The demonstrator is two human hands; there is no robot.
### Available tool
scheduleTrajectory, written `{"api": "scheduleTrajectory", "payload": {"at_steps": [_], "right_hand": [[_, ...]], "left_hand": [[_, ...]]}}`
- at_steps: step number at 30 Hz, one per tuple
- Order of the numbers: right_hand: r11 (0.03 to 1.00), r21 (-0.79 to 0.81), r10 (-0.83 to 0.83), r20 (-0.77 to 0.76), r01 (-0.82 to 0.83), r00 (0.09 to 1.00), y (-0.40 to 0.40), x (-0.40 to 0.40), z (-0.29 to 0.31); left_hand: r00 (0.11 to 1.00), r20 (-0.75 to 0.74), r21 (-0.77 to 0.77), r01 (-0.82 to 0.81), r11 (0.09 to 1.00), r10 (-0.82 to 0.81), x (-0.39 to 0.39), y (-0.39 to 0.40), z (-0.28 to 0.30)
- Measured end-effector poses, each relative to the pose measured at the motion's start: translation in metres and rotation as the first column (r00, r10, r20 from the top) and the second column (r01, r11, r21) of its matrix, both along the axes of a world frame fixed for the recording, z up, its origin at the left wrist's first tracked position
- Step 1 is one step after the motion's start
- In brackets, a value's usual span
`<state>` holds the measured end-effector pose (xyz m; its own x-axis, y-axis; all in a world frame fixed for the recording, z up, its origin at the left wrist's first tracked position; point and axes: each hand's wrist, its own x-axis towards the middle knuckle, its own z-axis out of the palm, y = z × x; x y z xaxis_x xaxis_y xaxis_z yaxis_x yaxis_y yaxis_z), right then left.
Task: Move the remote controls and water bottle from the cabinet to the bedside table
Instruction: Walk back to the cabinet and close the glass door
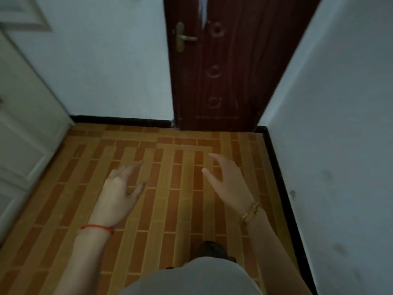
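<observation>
No remote control, water bottle or bedside table shows in the head view. My left hand (121, 188) is stretched out over the floor with its fingers apart and nothing in it; a red string circles its wrist. My right hand (225, 179) is held out beside it, fingers spread and empty, with a gold bracelet on the wrist. A white panelled cabinet front (23, 133) runs along the left edge, well to the left of my left hand.
A dark red wooden door (223, 67) with a brass handle (185, 37) stands ahead. White walls (340, 124) close in on the right and behind. The floor (180, 199) is orange-brown brick-pattern tile with a black skirting. My grey clothing fills the bottom.
</observation>
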<state>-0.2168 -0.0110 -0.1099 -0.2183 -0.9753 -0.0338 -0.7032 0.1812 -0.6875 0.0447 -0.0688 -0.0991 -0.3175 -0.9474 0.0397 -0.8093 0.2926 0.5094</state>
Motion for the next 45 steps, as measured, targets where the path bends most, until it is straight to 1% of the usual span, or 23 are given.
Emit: {"api": "scheduleTrajectory", "payload": {"at_steps": [5,11,20,25,31,35,40,45], "right_hand": [[0.987,-0.010,0.160,0.016,-0.160,0.987,-0.077,0.015,-0.007],[0.956,-0.011,0.294,0.012,-0.294,0.956,-0.181,0.022,-0.016],[0.868,-0.109,0.487,-0.008,-0.485,0.873,-0.376,0.027,0.019],[0.804,-0.110,0.589,0.008,-0.585,0.808,-0.459,0.044,0.026],[0.752,-0.085,0.657,0.025,-0.653,0.753,-0.532,0.074,0.015],[0.743,-0.075,0.669,0.040,-0.665,0.742,-0.583,0.099,-0.001],[0.728,-0.070,0.685,0.038,-0.682,0.727,-0.654,0.143,-0.012],[0.710,-0.106,0.702,0.027,-0.697,0.711,-0.738,0.199,0.002]], "left_hand": [[0.988,0.010,-0.010,-0.157,0.988,0.157,0.017,-0.039,-0.002],[0.957,0.027,-0.031,-0.287,0.957,0.288,0.023,-0.109,-0.004],[0.899,-0.031,-0.122,-0.438,0.891,0.437,0.017,-0.252,0.020],[0.840,-0.055,-0.121,-0.542,0.832,0.539,0.020,-0.303,0.025],[0.785,-0.026,-0.079,-0.619,0.782,0.619,0.038,-0.356,0.017],[0.768,-0.016,-0.072,-0.639,0.765,0.640,0.058,-0.401,0.008],[0.761,-0.042,-0.075,-0.648,0.758,0.647,0.099,-0.470,0.001],[0.742,-0.036,-0.098,-0.669,0.736,0.669,0.151,-0.554,0.012]]}}
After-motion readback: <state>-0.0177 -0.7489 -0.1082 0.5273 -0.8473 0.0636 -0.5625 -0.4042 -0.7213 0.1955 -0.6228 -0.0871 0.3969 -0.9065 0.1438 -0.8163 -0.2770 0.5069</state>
